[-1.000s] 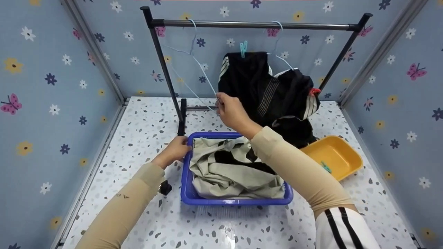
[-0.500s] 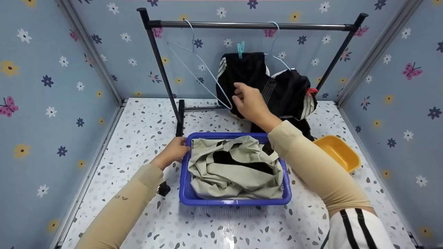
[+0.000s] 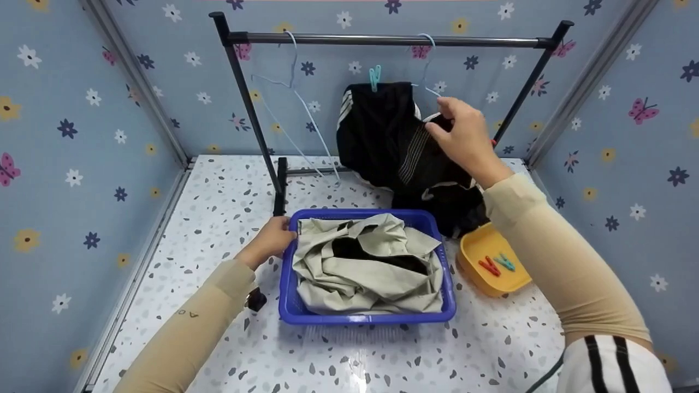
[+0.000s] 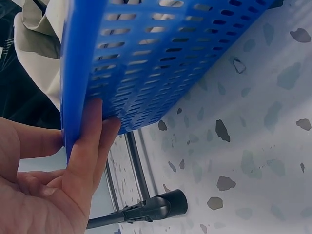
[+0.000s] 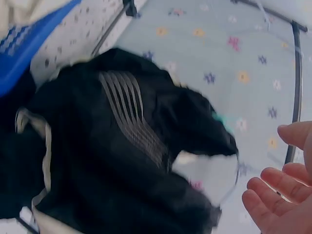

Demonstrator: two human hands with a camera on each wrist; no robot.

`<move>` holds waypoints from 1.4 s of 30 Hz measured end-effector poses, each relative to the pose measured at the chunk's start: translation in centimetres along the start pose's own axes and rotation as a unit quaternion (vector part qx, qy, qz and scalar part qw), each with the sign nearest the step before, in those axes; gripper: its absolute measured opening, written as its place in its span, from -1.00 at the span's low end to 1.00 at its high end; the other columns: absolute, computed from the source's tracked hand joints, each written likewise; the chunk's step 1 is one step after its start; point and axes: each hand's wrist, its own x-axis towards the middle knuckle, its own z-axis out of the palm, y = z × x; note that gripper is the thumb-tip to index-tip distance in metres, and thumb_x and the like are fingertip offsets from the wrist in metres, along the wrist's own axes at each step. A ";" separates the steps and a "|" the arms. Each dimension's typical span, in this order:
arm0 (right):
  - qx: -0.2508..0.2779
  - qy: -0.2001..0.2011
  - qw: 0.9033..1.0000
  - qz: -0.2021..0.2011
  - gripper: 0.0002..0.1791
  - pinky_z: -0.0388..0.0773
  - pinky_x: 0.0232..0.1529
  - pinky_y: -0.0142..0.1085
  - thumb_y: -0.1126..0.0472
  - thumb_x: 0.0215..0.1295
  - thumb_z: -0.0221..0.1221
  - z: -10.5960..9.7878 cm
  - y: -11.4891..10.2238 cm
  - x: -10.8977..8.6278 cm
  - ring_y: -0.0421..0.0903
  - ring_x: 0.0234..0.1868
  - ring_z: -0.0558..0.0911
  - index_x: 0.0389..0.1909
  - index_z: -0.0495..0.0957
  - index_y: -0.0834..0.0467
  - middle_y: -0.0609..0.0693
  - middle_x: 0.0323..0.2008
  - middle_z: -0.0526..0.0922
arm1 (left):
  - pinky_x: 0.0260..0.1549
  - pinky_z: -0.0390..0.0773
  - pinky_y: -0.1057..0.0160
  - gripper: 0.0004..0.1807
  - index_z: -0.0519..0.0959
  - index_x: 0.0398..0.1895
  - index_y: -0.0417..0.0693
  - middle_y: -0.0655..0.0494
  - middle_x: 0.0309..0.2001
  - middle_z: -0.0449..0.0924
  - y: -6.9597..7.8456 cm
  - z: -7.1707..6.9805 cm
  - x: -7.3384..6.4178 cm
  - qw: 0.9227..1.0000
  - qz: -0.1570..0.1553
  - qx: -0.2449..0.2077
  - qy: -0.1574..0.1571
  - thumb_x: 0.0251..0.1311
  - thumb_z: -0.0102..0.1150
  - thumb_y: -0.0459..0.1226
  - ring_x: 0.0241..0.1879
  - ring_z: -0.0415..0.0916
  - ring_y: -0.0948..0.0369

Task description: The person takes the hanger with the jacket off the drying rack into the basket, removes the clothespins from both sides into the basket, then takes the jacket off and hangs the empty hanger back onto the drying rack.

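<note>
My left hand grips the rim of a blue plastic basket; in the left wrist view its fingers lie against the perforated outer wall. Inside the basket is a crumpled pale grey-green garment with black parts. My right hand is raised in front of a black garment with white stripes, fingers spread and bent a little, holding nothing. The garment hangs from a light-blue wire hanger, its left shoulder clipped with a teal clothespin. Part of its right shoulder is hidden by my hand.
A bare wire hanger hangs at the left end of the black rack bar. Right of the basket sits a yellow tub with red clothespins and teal clothespins. Patterned panels enclose three sides. A small black object lies by my left forearm.
My right hand has let go of the bare hanger and moved right, to the hanging black garment. The bare hanger has swung. My left hand has stayed on the basket rim.
</note>
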 end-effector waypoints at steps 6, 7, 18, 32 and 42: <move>-0.029 -0.007 0.999 0.044 -0.38 0.50 0.61 0.21 0.16 0.61 0.36 -2.7 1.6 -0.3 0.32 0.49 0.61 0.56 0.50 0.30 0.38 0.44 0.65 | -0.57 0.65 0.34 -0.56 0.54 0.35 -0.50 0.07 -0.29 0.62 -0.1 0.0 0.0 1.000 0.007 0.006 0.002 0.54 -0.05 -0.44 -0.42 0.57 0.29; -0.032 -0.011 0.998 0.049 -0.36 0.49 0.62 0.22 0.15 0.61 0.36 -3.0 1.9 -0.3 0.32 0.51 0.60 0.58 0.49 0.29 0.37 0.46 0.64 | -0.56 0.65 0.35 -0.55 0.53 0.37 -0.50 0.06 -0.28 0.63 -0.1 0.0 0.0 1.000 0.008 0.006 0.002 0.54 -0.06 -0.43 -0.42 0.57 0.29; -0.024 -0.034 0.995 0.088 -0.27 0.49 0.60 0.29 0.00 0.60 0.38 -4.8 5.9 -1.2 0.37 0.56 0.55 0.61 0.45 0.27 0.38 0.52 0.56 | -0.56 0.66 0.36 -0.48 0.45 0.50 -0.51 0.01 -0.22 0.67 -0.1 0.1 -0.2 1.000 0.006 -0.002 -0.002 0.58 -0.08 -0.42 -0.40 0.59 0.29; 0.067 -0.090 0.986 0.125 -0.17 0.48 0.65 0.23 -0.10 0.55 0.41 -3.7 9.8 -1.6 0.29 0.52 0.58 0.66 0.40 0.16 0.34 0.53 0.54 | -0.52 0.68 0.33 -0.49 0.45 0.50 -0.50 -0.12 -0.12 0.73 -0.3 0.3 -0.3 1.000 0.010 0.007 0.005 0.60 -0.07 -0.42 -0.36 0.62 0.28; 0.139 -0.024 0.984 0.105 -0.19 0.57 0.24 -0.48 0.06 0.42 0.55 -1.5 12.2 -2.9 -0.26 0.22 0.63 0.64 0.48 -0.05 0.21 0.50 0.62 | -0.54 0.68 0.32 -0.48 0.44 0.52 -0.47 -0.39 0.14 0.74 -0.5 0.4 -0.3 1.000 0.008 -0.005 0.008 0.61 -0.07 -0.40 -0.27 0.66 0.20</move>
